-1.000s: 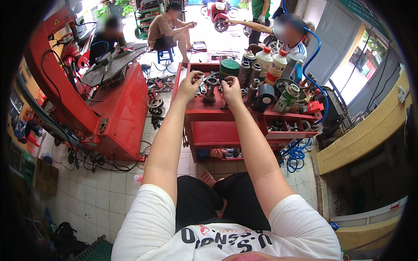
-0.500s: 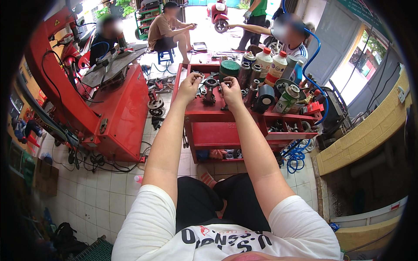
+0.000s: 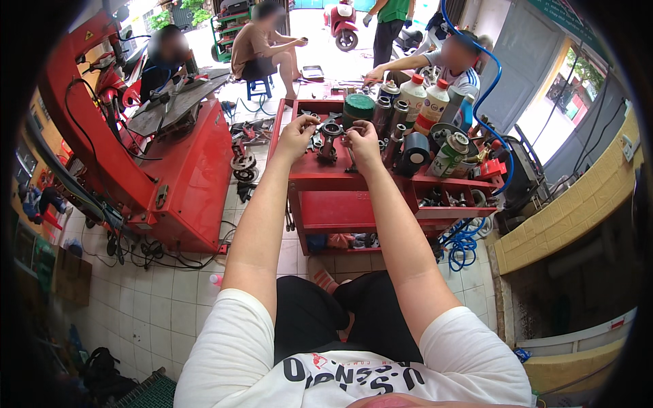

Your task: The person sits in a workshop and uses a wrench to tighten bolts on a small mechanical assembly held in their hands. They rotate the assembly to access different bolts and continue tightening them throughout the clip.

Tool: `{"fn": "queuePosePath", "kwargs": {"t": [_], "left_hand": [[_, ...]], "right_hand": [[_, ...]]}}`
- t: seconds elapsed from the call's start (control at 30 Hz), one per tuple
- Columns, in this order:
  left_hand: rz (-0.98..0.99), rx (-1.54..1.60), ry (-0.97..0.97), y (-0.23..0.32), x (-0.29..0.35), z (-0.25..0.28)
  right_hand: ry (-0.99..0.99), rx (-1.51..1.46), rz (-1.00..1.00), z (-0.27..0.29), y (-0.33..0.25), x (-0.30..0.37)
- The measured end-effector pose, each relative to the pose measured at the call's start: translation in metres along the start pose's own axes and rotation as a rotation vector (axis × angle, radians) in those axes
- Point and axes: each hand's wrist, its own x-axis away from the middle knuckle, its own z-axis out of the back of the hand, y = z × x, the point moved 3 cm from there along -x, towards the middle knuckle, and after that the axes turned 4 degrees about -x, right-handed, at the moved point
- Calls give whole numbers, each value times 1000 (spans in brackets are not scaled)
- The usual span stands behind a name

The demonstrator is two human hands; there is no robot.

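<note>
Both my arms reach out over the top tray of a red tool cart (image 3: 306, 165). Upright between my hands stands a dark metal part (image 3: 328, 151) with a wide ring at its top and a narrower body. My left hand (image 3: 297, 138) is at the ring's left, thumb and fingers pinched together. On the other side my right hand (image 3: 364, 144) is closed too, its fingertips close to the part. Whatever either pinch holds is too small to make out. Small metal pieces lie around the part's base, partly hidden by my hands.
A green round tub (image 3: 358, 107), metal cylinders (image 3: 382, 112), white bottles with red caps (image 3: 411, 94) and a spray can (image 3: 451, 155) crowd the cart's right side. A red machine (image 3: 183, 183) stands left. A blue hose (image 3: 500, 61) hangs right. Several people are beyond the cart.
My right fingers have shifted slightly; my left hand has barely moved. Beyond the cart, the person at the right has lowered an outstretched arm, and the person in green has moved left.
</note>
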Motion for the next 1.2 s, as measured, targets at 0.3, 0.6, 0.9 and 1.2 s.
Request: {"fn": "queuePosePath", "kwargs": {"t": [0.3,0.6,0.9,1.2], "left_hand": [[31,3,8,-3,-2,2],[122,-76,56,11,3,3],[122,-80,13,9,4,4],[160,-189,-10,11,4,7]], "right_hand": [[26,271,-14,-3,3,0],[-21,331,101,-3,1,3],[-48,248,91,-8,-5,7],[-56,247,106,-6,-3,5]]}}
